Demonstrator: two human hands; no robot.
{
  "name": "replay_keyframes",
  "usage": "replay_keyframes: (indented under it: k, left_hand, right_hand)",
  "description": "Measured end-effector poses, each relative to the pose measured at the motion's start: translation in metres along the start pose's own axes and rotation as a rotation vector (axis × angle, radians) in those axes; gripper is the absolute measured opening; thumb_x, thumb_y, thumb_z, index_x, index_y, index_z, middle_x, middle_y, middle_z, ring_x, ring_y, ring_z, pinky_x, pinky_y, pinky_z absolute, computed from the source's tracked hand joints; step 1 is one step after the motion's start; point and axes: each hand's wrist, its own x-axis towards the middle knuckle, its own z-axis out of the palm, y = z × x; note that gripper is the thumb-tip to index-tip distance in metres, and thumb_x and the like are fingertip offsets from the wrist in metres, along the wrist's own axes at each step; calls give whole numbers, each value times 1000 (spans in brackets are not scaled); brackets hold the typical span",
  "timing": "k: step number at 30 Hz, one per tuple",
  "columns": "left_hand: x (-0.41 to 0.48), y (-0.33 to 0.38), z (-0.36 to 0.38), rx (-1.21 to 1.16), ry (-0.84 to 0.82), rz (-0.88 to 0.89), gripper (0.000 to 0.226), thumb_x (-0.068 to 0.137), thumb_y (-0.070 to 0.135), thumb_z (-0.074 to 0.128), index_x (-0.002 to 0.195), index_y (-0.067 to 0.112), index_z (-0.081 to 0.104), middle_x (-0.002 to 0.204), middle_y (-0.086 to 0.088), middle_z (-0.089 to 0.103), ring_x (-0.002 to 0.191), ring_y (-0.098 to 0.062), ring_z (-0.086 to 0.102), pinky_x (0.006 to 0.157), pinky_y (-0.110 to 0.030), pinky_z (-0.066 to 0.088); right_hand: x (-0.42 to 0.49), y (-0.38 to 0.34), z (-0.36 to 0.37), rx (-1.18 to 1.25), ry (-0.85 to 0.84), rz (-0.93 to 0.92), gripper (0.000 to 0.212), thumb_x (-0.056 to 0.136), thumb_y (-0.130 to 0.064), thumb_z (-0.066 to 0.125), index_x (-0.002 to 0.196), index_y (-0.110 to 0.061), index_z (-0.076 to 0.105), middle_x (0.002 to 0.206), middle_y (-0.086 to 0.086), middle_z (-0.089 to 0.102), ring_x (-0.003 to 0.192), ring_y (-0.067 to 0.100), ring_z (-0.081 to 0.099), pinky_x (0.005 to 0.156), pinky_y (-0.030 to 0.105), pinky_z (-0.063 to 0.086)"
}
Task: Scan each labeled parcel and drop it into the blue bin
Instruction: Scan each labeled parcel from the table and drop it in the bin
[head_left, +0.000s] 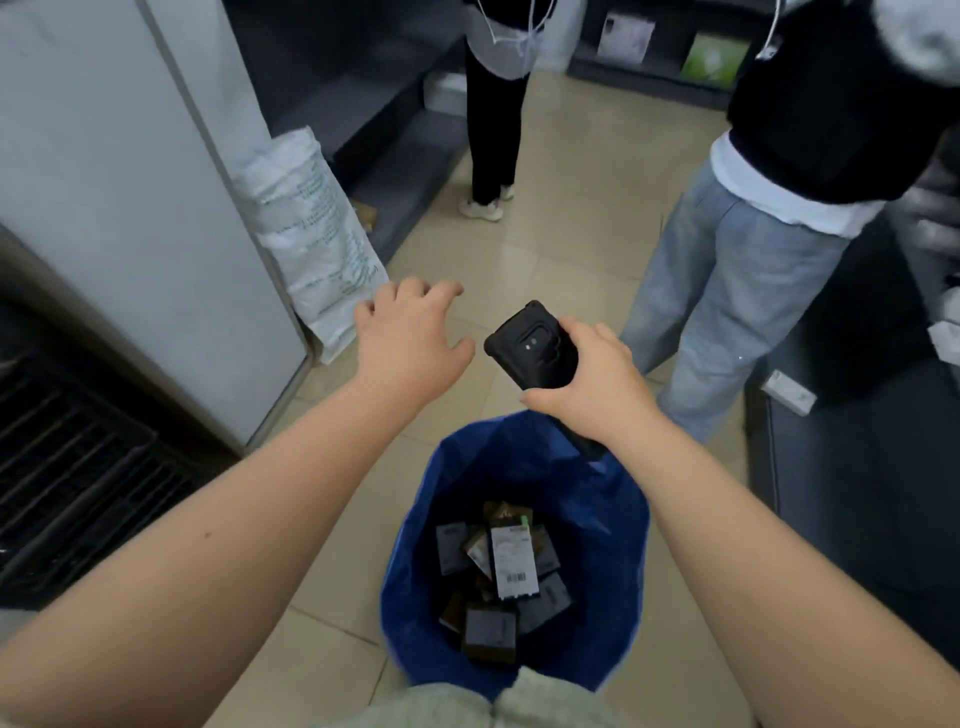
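Right hand (597, 379): fingers and thumb are wrapped round the lower body of a black handheld scanner (530, 348). The scanner's back and lens face up at us and its head end points far-left. The grip looks firm.

Left hand (410, 343): spread wide, palm down, holding nothing. It is just left of the scanner, apart from it, above the tiled floor (571, 208).

Near us, between the two forearms, stands the blue bin (415, 571) with its mouth open. Inside we see several dark labeled parcels (511, 561) in a loose heap, one with a long white barcode label uppermost. Neither hand holds a parcel.

Further out, a white sack (311, 228) leans against the grey cabinet (130, 208) at far left. We cannot tell from this angle whether it holds the unscanned parcels. Two bystanders stand by: one far off in black trousers (493, 130), one at right in pale jeans (727, 291) beside a dark counter (857, 493).

Judgement: we are between parcels, and the empty left hand is placed as if to reach for the next one.

To do the step well:
- Take the parcel label-up in the left hand.
- Bring it under the scanner's head rather than swinging the scanner about.
- Hold the barcode flat and steady until it reads.
- Let go directly over the bin mouth so the parcel does not catch the rim.
- Keep the reach clear of the nearer bystander's legs.
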Motion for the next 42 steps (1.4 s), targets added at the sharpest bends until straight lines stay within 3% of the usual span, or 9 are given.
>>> replay_keyframes:
  k: [5,15,20,22,27,31,37,42]
  left_hand:
    - [-14,-8,-62,69,127,-99,58,86,48,61,140,34,46,135,-3,51,128,-31,40,104,-46,32]
    - [-116,8,-204,225,455,-461,59,87,48,62,142,35,46,141,-4,49,133,-31,37,107,-48,29]
    - [-208,14,-259,356,590,-667,58,86,52,64,139,34,49,137,-5,53,130,-33,42,103,-52,35]
    - [-254,18,-276,397,615,-780,57,86,49,64,139,34,49,137,-6,53,130,-33,41,103,-50,34]
    - [-384,35,-311,516,654,-1025,58,85,45,64,140,31,49,136,-7,53,129,-33,41,106,-49,33]
    - [-495,69,-338,661,680,-1230,58,87,48,63,140,32,48,137,-5,53,127,-32,44,103,-48,31]
    - [-674,147,-369,895,658,-1504,61,87,53,60,143,32,46,137,-6,53,128,-34,44,103,-50,33]
    - [-816,229,-379,998,631,-1729,56,89,58,57,139,33,48,140,-4,52,132,-32,42,107,-55,33]
  right_hand:
    - [10,-40,-31,2,-30,-212,71,62,-40,79,127,-30,51,112,-2,49,111,24,50,95,46,48]
    - [-23,-139,-122,-47,-87,-809,73,68,-37,81,133,-29,48,115,-2,44,114,23,45,95,45,47]
    - [-77,-206,-124,-37,-186,-1104,61,61,-41,81,115,-26,57,112,2,53,104,25,52,86,42,52]
    - [-111,-233,-117,-23,-226,-1221,63,55,-46,77,111,-27,55,109,2,54,104,29,54,85,44,53]
    - [-218,-283,-106,33,-338,-1463,77,67,-39,80,136,-26,47,127,4,46,121,29,45,99,50,45]
    - [-321,-312,-99,110,-449,-1661,61,61,-38,81,116,-28,55,108,1,49,103,26,52,88,47,52]
    - [-498,-329,-103,256,-613,-1936,53,50,-48,78,94,-32,54,97,-4,52,94,23,56,78,40,52]
    - [-662,-324,-104,400,-741,-2169,42,50,-42,75,86,-36,54,90,-2,59,84,21,59,71,42,55]
